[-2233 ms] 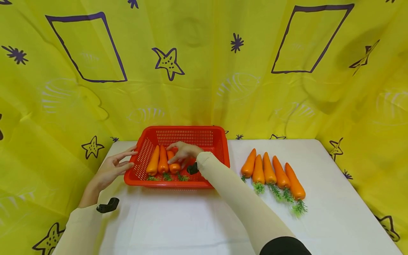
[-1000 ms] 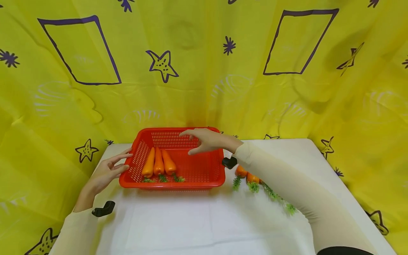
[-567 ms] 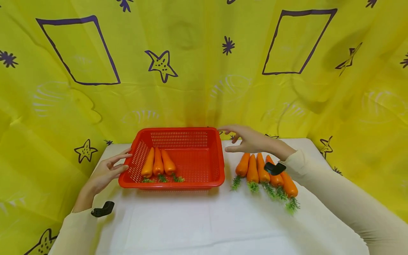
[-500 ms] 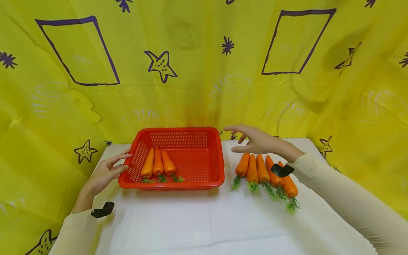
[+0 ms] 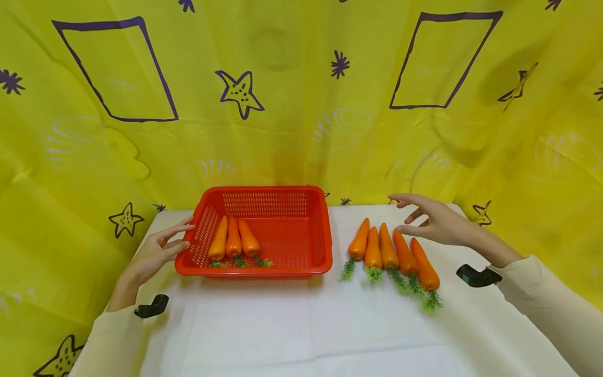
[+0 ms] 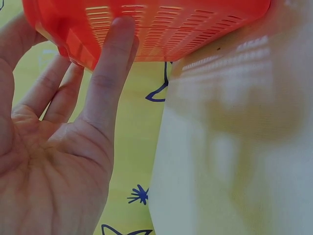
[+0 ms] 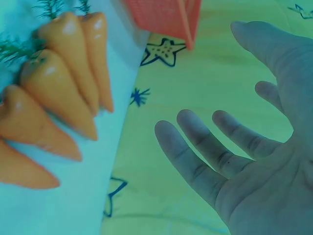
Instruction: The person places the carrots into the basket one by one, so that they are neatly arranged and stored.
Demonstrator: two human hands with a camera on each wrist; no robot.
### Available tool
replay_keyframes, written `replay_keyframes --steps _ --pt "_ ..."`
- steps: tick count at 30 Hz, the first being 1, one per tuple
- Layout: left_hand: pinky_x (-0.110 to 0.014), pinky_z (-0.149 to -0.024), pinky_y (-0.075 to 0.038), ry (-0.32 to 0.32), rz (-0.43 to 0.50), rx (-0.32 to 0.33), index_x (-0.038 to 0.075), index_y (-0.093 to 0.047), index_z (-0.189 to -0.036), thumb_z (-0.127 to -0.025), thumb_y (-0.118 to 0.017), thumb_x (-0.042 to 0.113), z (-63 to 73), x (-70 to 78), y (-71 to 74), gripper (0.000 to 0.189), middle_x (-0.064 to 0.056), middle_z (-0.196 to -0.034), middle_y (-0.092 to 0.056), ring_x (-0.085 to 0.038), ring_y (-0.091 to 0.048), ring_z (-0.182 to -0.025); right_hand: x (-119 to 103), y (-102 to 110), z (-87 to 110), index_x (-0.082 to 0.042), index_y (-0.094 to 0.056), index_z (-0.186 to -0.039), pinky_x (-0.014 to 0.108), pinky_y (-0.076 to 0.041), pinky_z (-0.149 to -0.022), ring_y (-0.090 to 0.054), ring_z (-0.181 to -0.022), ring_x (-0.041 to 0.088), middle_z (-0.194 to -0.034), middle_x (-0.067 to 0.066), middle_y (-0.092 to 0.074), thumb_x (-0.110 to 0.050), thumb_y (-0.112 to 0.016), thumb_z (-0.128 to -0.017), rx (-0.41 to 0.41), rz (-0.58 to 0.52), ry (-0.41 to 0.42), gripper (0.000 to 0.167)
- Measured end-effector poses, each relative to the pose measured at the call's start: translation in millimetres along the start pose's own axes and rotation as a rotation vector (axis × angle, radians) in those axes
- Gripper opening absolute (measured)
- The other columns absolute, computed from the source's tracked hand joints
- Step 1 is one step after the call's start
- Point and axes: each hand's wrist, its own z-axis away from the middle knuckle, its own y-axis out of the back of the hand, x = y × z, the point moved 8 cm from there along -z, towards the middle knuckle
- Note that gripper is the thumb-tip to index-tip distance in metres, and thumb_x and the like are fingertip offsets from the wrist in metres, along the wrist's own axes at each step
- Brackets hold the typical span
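Note:
A red plastic basket [image 5: 278,272] stands toward the back of the table, with 3 orange carrots [image 5: 234,242] side by side in its left part. My left hand [image 5: 153,256] is at the basket's left side, its fairly straight fingers and thumb touching the rim and outer wall; in the left wrist view the thumb [image 6: 105,78] lies against the slotted wall. My right hand [image 5: 435,220] hovers empty above the far end of a row of carrots [image 5: 388,254] with green tops, right of the basket. Its fingers are spread and relaxed, as the right wrist view also shows.
A white cloth [image 5: 264,324] covers the table. Yellow curtains [image 5: 282,141] with dark star and frame drawings rise close behind the basket and along both sides. The loose carrots lie between the basket and the table's right edge.
My right hand has let go of the third carrot in the basket, lifted out, and moved right over the loose carrots. My left hand has stayed at the basket's rim.

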Motion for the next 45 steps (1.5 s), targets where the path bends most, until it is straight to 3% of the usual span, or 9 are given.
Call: replay_keyframes --steps 12,18,27,38,45 --pt "-0.023 -0.088 -0.057 0.016 -0.034 0.015 -0.007 -0.05 -0.145 -0.104 -0.06 0.008 0.4 0.0 0.0 0.044 -0.012 -0.168 -0.025 0.006 -0.057 -0.122 37.5 -1.9 35.6 -0.007 -0.042 -0.154 0.029 -0.06 -0.071 -0.072 -0.095 0.027 -0.134 0.026 -0.058 -0.013 -0.076 -0.095 0.047 -0.013 -0.023 0.068" --pt "-0.023 -0.088 -0.057 0.021 -0.036 0.02 -0.006 -0.05 -0.145 -0.104 -0.061 0.01 0.2 0.7 0.5 0.045 -0.012 -0.169 -0.025 0.007 -0.056 -0.122 61.5 -11.5 50.6 -0.004 -0.041 -0.154 0.032 -0.061 -0.068 -0.071 -0.099 0.037 -0.136 0.032 -0.055 -0.016 -0.074 -0.097 0.012 -0.103 -0.113 0.067" --pt "-0.021 -0.091 -0.055 0.026 -0.008 0.019 -0.008 -0.047 -0.148 -0.105 -0.06 0.009 0.7 0.0 0.5 0.048 -0.013 -0.169 -0.021 0.007 -0.055 -0.124 97.0 -32.0 63.8 -0.002 -0.033 -0.157 0.034 -0.061 -0.074 -0.067 -0.107 0.042 -0.145 0.038 -0.043 -0.018 -0.069 -0.1 -0.068 -0.209 -0.207 0.069" --pt "-0.022 -0.092 -0.055 0.02 0.007 0.006 -0.008 -0.047 -0.147 -0.104 -0.06 0.009 -5.0 -1.8 -2.8 0.048 -0.012 -0.169 -0.022 0.005 -0.055 -0.125 128.9 -54.3 75.5 -0.001 -0.024 -0.159 0.042 -0.062 -0.076 -0.07 -0.099 0.033 -0.151 0.044 -0.026 -0.016 -0.069 -0.1 -0.172 -0.365 -0.305 0.076" --pt "-0.021 -0.092 -0.054 0.05 -0.006 0.017 -0.006 -0.047 -0.148 -0.105 -0.06 0.011 -1.4 -2.9 0.1 0.048 -0.012 -0.17 -0.02 0.008 -0.054 -0.123 129.6 -65.5 75.9 -0.002 -0.025 -0.158 0.043 -0.062 -0.076 -0.067 -0.098 0.032 -0.149 0.044 -0.026 -0.016 -0.07 -0.099 -0.225 -0.434 -0.329 0.075"
